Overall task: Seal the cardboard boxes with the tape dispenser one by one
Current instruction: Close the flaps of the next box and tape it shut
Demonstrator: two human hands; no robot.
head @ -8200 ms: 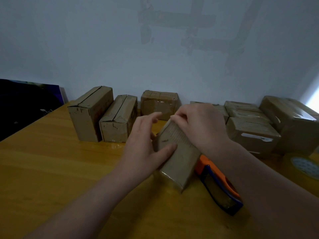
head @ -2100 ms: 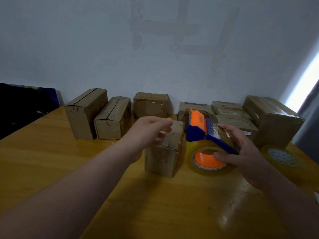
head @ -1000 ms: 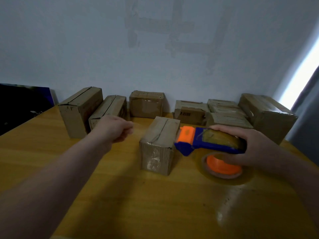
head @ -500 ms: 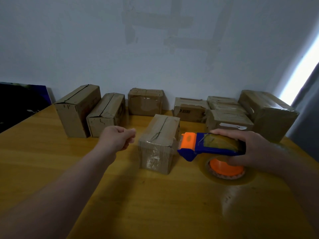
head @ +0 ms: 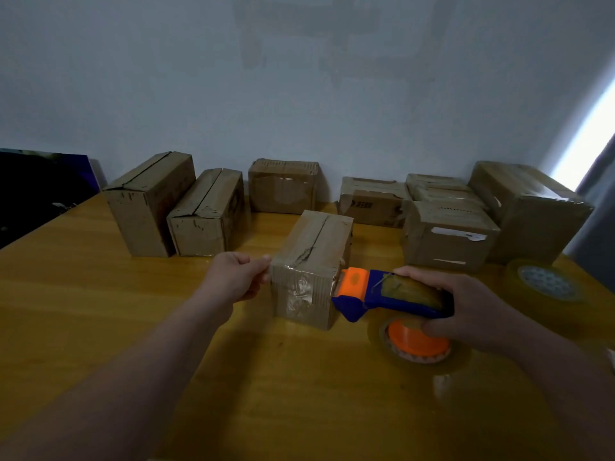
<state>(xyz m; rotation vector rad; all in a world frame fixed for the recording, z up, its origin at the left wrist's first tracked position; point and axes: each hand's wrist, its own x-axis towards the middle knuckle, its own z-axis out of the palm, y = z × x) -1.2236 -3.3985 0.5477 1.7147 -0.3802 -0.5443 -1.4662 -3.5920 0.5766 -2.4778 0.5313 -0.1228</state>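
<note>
Two tall boxes (head: 149, 201) stand side by side at the far left of your table (head: 83, 311), just right of a dark panel (head: 40, 188). Each has top flaps meeting at a dark seam. A squat back box (head: 283, 186) sits against the wall. Your left hand (head: 233, 277) comes next, fingers curled, tips touching the upper left edge of the middle box (head: 309, 261); whether they pinch anything cannot be told. That middle box stands alone near the table's centre, nearer you than the others. It is worn brown cardboard with a dark ragged seam along its top and a wrinkled patch of clear tape on the face toward you. The blue dispenser (head: 392, 294) has its orange nose against the box's near right corner, its orange-cored roll low by the table. Your right hand (head: 472, 307) is wrapped round the dispenser. Further right, several taped boxes (head: 449, 234) cluster by the wall, with a spare roll (head: 545, 284) lying flat before them.
</note>
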